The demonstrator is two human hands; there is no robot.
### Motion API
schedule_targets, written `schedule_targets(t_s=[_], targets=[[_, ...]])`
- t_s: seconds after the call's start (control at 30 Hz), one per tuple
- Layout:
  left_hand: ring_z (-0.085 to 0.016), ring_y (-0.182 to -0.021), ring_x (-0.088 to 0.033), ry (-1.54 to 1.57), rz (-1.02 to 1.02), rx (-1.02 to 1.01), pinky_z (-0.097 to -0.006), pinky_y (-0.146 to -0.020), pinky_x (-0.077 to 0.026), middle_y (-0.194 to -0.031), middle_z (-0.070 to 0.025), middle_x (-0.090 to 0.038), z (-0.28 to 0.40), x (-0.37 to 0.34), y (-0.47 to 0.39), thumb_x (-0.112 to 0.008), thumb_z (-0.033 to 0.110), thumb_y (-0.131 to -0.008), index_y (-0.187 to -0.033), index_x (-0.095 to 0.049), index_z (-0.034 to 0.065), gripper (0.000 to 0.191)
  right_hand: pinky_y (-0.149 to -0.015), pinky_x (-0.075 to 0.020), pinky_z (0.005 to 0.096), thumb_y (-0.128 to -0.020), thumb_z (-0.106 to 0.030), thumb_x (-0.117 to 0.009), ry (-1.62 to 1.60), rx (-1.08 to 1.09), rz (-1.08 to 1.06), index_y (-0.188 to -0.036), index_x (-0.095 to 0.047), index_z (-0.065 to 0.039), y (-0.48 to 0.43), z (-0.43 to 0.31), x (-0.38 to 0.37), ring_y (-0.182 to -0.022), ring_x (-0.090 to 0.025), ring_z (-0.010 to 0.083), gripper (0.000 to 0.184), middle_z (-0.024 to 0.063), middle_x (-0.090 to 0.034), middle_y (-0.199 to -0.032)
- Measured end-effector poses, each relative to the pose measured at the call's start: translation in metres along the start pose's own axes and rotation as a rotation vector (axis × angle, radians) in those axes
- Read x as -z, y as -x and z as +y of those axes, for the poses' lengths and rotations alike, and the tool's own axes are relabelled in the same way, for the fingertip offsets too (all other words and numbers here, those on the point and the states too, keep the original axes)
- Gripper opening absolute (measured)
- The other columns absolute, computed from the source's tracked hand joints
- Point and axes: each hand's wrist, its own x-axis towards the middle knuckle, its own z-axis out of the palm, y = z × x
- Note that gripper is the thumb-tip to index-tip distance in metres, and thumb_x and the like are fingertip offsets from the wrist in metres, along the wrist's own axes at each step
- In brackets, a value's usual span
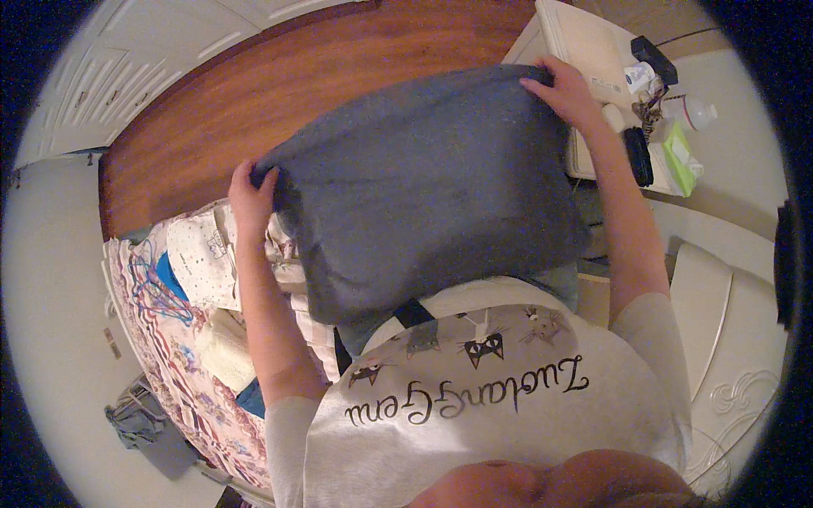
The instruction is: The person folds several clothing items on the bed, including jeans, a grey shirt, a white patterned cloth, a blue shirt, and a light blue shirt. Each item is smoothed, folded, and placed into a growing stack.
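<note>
A dark grey-blue piece of cloth (438,184) is spread out between my two hands, hanging in front of my body. My left hand (254,190), at the left of the view, pinches one upper corner between thumb and fingers. At the upper right my right hand (562,89) grips the other upper corner in the same way. The cloth's lower edge reaches the front of my light T-shirt (457,394), which bears cat pictures and lettering. What kind of textile it is, I cannot tell.
On the left, a bed with a floral cover (184,374) holds folded clothes (203,260), blue hangers (159,292) and a cream cloth (225,349). A white bedside table (581,155) at the right carries a bottle (695,113), a green packet (681,159) and small items. Wooden floor (317,76) lies beyond.
</note>
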Motion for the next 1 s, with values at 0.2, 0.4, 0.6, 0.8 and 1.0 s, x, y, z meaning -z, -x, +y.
schedule_targets(t_s=[0.2,0.4,0.6,0.8,1.0], targets=[[-0.039,-0.128,-0.042,0.002,-0.083,-0.451,-0.0471,-0.107,-0.033,-0.137,-0.0193,-0.046,0.045,-0.067,0.053,-0.069,0.021,-0.082,-0.127,-0.053,0.0092,0.049,-0.106,-0.036,0.0431,-0.083,-0.034,-0.067,-0.017,0.293,0.038,-0.125,-0.055,-0.012,0.031,-0.053,-0.068,-0.129,-0.042,0.0334,0.049,0.013,-0.049,-0.135],[-0.038,-0.135,-0.033,-0.001,-0.261,-0.261,-0.0464,-0.108,-0.03,-0.147,-0.0193,-0.033,0.051,-0.072,0.097,-0.056,0.031,-0.091,-0.138,-0.044,0.0115,0.053,-0.108,-0.033,0.0484,-0.087,-0.037,-0.062,0.132,0.148,-0.048,-0.132,-0.051,-0.017,0.077,-0.05,-0.097,-0.133,-0.036,0.0358,0.05,0.0115,-0.042,-0.142],[-0.04,-0.135,-0.032,0.149,-0.26,-0.147,-0.044,-0.111,-0.027,-0.148,-0.0222,-0.03,0.036,-0.051,0.14,-0.054,0.028,-0.091,-0.142,-0.038,0.007,0.057,-0.106,-0.0353,0.0498,-0.087,-0.043,-0.06,0.072,0.099,-0.059,-0.135,-0.049,-0.019,0.085,-0.037,-0.097,-0.13,-0.038,0.0417,0.054,0.0157,-0.038,-0.145],[-0.04,-0.137,-0.029,0.253,-0.266,-0.084,-0.0431,-0.112,-0.025,-0.15,-0.0234,-0.027,0.025,-0.028,0.191,-0.052,0.025,-0.091,-0.144,-0.035,0.0061,0.059,-0.108,-0.033,0.0478,-0.088,-0.043,-0.059,-0.032,0.03,-0.043,-0.14,-0.041,-0.019,0.109,-0.026,-0.088,-0.132,-0.035,0.0425,0.06,0.0215,-0.034,-0.146],[-0.042,-0.136,-0.028,0.198,-0.252,-0.24,-0.0492,-0.11,-0.026,-0.149,-0.0213,-0.028,0.029,-0.013,0.226,-0.062,0.042,-0.085,-0.139,-0.043,0.0076,0.067,-0.108,-0.0332,0.047,-0.087,-0.042,-0.061,0.067,-0.031,-0.037,-0.14,-0.041,-0.014,0.129,-0.045,-0.079,-0.13,-0.038,0.0423,0.063,0.0235,-0.037,-0.144]])
